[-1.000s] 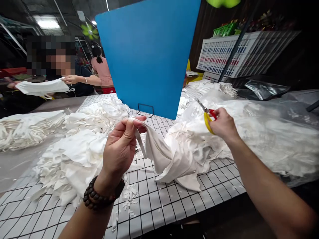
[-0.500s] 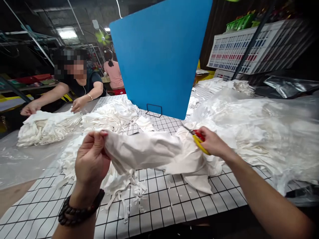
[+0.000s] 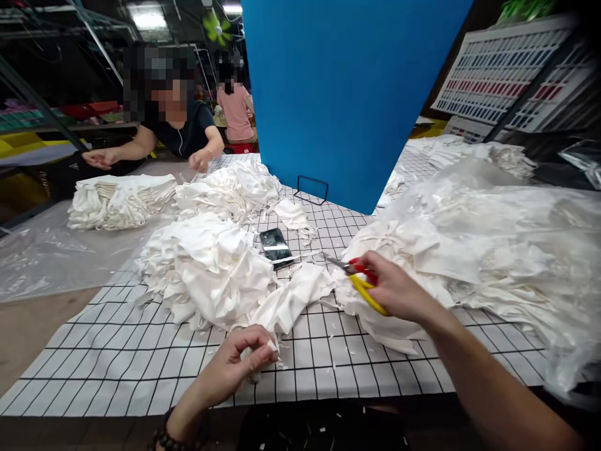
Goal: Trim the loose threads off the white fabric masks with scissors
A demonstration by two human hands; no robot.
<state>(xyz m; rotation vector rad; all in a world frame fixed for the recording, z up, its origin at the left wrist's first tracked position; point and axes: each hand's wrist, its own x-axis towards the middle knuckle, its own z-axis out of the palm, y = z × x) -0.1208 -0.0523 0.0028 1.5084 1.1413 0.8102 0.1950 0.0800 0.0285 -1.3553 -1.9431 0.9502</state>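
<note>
My left hand (image 3: 239,363) is low near the table's front edge, its fingers pinched on one end of a white cloth piece (image 3: 295,297). The cloth runs up and right across the checked table cover (image 3: 117,369) toward my right hand. My right hand (image 3: 392,288) holds small scissors (image 3: 354,275) with red and yellow handles, their blades pointing left over the cloth. A heap of white cloth pieces (image 3: 206,269) lies just left of the held piece. Small white trimmings dot the cover under my hands.
A phone (image 3: 275,245) lies face up beside the heap. A blue upright board (image 3: 347,94) stands behind it. Plastic-bagged white cloth (image 3: 498,250) fills the right side. Across the table, a person's hands (image 3: 200,160) rest by a stack of white pieces (image 3: 117,200).
My left hand has dropped from chest height to the front edge, pulling the cloth end down with it. The view shifted closer and left, and the phone has come into sight.
</note>
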